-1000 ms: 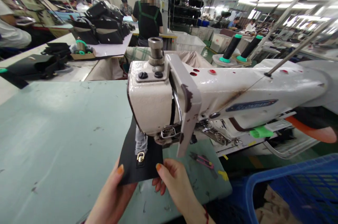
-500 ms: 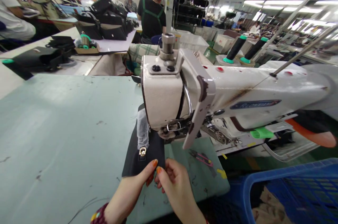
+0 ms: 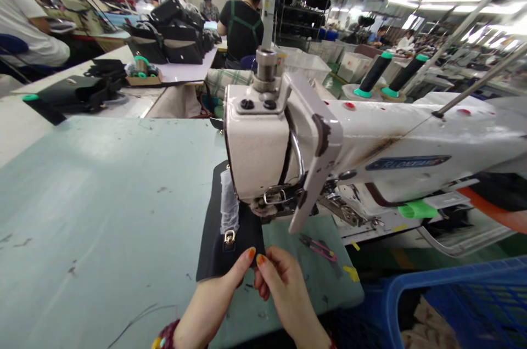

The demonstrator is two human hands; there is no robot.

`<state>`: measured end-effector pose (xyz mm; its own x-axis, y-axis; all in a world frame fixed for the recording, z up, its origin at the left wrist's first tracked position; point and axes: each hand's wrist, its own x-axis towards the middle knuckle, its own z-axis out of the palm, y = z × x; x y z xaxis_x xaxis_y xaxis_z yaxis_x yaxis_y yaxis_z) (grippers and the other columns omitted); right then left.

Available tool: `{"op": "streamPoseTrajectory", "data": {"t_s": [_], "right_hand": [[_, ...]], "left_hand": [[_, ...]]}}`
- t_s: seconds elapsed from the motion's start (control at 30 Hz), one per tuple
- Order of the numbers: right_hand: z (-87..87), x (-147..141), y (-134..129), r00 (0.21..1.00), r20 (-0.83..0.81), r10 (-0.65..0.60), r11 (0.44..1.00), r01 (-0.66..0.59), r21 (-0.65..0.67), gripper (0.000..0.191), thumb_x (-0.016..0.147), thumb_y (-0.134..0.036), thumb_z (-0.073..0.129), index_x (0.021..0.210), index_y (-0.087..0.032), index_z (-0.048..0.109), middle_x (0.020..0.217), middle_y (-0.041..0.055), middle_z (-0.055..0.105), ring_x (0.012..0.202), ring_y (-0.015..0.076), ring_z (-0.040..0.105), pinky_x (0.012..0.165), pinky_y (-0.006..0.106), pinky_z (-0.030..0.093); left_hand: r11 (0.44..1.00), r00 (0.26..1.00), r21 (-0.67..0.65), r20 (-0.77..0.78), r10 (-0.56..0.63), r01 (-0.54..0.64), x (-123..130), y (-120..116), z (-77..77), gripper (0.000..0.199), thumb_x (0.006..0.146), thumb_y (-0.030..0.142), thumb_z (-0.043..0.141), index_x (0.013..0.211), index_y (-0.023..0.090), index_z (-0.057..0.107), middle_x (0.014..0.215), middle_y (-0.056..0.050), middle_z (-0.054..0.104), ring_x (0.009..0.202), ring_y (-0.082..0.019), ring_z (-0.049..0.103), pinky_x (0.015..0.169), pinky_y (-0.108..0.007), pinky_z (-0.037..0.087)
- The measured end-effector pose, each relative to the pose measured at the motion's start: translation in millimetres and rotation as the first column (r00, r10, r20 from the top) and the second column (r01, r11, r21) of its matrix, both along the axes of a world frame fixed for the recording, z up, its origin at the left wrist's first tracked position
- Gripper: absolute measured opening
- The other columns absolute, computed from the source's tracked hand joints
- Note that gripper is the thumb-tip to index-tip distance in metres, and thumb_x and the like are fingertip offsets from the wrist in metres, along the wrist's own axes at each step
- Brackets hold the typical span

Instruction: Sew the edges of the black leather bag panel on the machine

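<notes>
Both hands meet at the near edge of a black bag panel [image 3: 230,239] that lies flat on the green desk [image 3: 102,201], its far end tucked under the head of the white sewing machine [image 3: 263,146]. The left hand [image 3: 218,294] pinches the panel's near corner between thumb and fingers, and the right hand [image 3: 284,288] closes its grip on the same edge just beside it, thumb tips almost touching. A small gold buckle [image 3: 229,237] with a wrapped strap sits on the panel near the needle area. The step in hand looks like positioning the piece under the presser foot. The next move would call for a steady, flat feed, with the fingers kept clear of the needle. Pink thread snips [image 3: 319,247] lie to the right.
</notes>
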<state>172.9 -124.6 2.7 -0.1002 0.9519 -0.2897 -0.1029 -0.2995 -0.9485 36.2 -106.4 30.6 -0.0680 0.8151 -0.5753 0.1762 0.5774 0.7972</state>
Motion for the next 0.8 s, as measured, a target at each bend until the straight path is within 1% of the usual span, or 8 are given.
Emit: {"op": "streamPoseTrajectory", "data": {"t_s": [0.17, 0.27, 0.37, 0.43, 0.5, 0.6, 0.7, 0.8], "right_hand": [[0.8, 0.5, 0.8, 1.000, 0.009, -0.011, 1.000, 0.011, -0.012, 0.040, 0.089, -0.049, 0.051, 0.070, -0.014, 0.049, 0.056, -0.0014, 0.050, 0.047, 0.0056, 0.043, 0.046, 0.017, 0.034], [1.5, 0.2, 3.4, 0.999, 0.000, -0.038, 0.999, 0.038, -0.004, 0.039, 0.089, -0.046, 0.051, 0.068, -0.014, 0.047, 0.055, -0.0016, 0.049, 0.047, 0.0055, 0.043, 0.047, 0.017, 0.034], [0.6, 0.6, 6.5, 0.999, 0.009, -0.038, 0.999, 0.038, 0.004, 0.038, 0.089, -0.045, 0.051, 0.066, -0.014, 0.048, 0.055, -0.0013, 0.049, 0.047, 0.0055, 0.043, 0.047, 0.017, 0.034], [-1.2, 0.7, 7.7, 0.999, 0.022, -0.034, 0.999, 0.033, 0.016, 0.039, 0.090, -0.044, 0.051, 0.066, -0.014, 0.049, 0.055, -0.0010, 0.050, 0.047, 0.0056, 0.044, 0.047, 0.017, 0.034], [-3.1, 0.3, 8.4, 0.999, 0.024, -0.037, 0.999, 0.037, 0.022, 0.039, 0.090, -0.044, 0.050, 0.066, -0.014, 0.049, 0.055, -0.0009, 0.050, 0.047, 0.0058, 0.044, 0.047, 0.017, 0.035], [-4.3, -0.6, 9.8, 0.999, 0.016, -0.042, 0.999, 0.042, 0.012, 0.039, 0.089, -0.044, 0.051, 0.065, -0.014, 0.049, 0.055, -0.0007, 0.050, 0.047, 0.0059, 0.044, 0.046, 0.017, 0.034], [-3.3, -0.8, 13.9, 0.999, 0.022, -0.043, 0.999, 0.042, 0.008, 0.038, 0.089, -0.043, 0.051, 0.066, -0.013, 0.049, 0.055, -0.0005, 0.051, 0.047, 0.0058, 0.044, 0.046, 0.017, 0.034], [-1.1, -0.7, 20.1, 0.998, 0.036, -0.046, 0.999, 0.045, 0.022, 0.036, 0.089, -0.041, 0.050, 0.065, -0.013, 0.050, 0.055, -0.0008, 0.050, 0.047, 0.0057, 0.044, 0.046, 0.016, 0.034]], "left_hand": [[0.988, 0.997, -0.152, -0.076, 0.015, -0.026, -0.4, -0.8, -10.9, 0.067, 0.060, 0.072, 0.066, 0.086, 0.011, 0.076, 0.093, -0.015, 0.073, 0.101, -0.034, 0.062, 0.097, -0.044, 0.046], [0.981, 0.997, -0.192, -0.067, -0.025, 0.011, -5.6, -0.3, -19.2, 0.069, 0.058, 0.074, 0.065, 0.090, 0.014, 0.077, 0.101, -0.015, 0.073, 0.115, -0.036, 0.058, 0.105, -0.047, 0.040], [0.974, 0.996, -0.218, -0.058, -0.074, 0.060, -7.1, 1.8, -18.8, 0.069, 0.060, 0.072, 0.066, 0.100, 0.017, 0.075, 0.108, -0.013, 0.072, 0.121, -0.034, 0.055, 0.110, -0.047, 0.035], [0.988, 0.997, -0.156, -0.080, -0.021, 0.009, -3.9, 3.9, -13.2, 0.068, 0.060, 0.069, 0.068, 0.103, 0.017, 0.074, 0.106, -0.012, 0.073, 0.115, -0.033, 0.060, 0.107, -0.047, 0.040], [0.995, 0.994, -0.081, -0.090, 0.057, -0.064, 0.9, 6.4, -6.4, 0.067, 0.059, 0.068, 0.069, 0.098, 0.014, 0.075, 0.098, -0.012, 0.075, 0.104, -0.032, 0.065, 0.099, -0.045, 0.048], [0.996, 0.993, -0.063, -0.107, 0.051, -0.058, 5.7, 10.1, -1.6, 0.067, 0.057, 0.070, 0.068, 0.090, 0.012, 0.075, 0.093, -0.013, 0.074, 0.097, -0.033, 0.066, 0.088, -0.043, 0.054], [0.992, 0.989, -0.127, -0.151, 0.001, -0.021, 4.1, 13.3, -6.6, 0.072, 0.057, 0.075, 0.064, 0.089, 0.011, 0.075, 0.092, -0.015, 0.074, 0.098, -0.037, 0.065, 0.087, -0.048, 0.053], [0.998, 0.994, -0.066, -0.108, 0.016, -0.023, -1.3, 16.6, -16.9, 0.065, 0.060, 0.071, 0.065, 0.090, 0.014, 0.076, 0.090, -0.011, 0.074, 0.096, -0.033, 0.066, 0.086, -0.045, 0.054]]}}
